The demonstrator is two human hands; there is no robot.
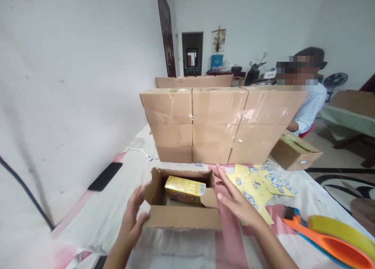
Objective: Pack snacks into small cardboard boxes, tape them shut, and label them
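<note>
An opened cardboard box (183, 217) stands in front of me on the cloth-covered table, its near flap folded out toward me. Inside lies a small yellow printed carton (186, 186), tilted, with a barcode at its right end. At the box's left side is my left hand (133, 210), fingers apart and close against the cardboard; whether it touches I cannot tell. My right hand (234, 196) is stretched out at the right side of the box, fingers spread, with nothing in it.
Several taped cardboard boxes (215, 124) are stacked behind. Yellow printed sheets (254, 190) lie at right, near an orange tape dispenser (328, 237) and a yellow tape roll (342, 230). A black phone (105, 176) lies left. Beyond the stack, a person (310, 101) sits near another box (295, 151).
</note>
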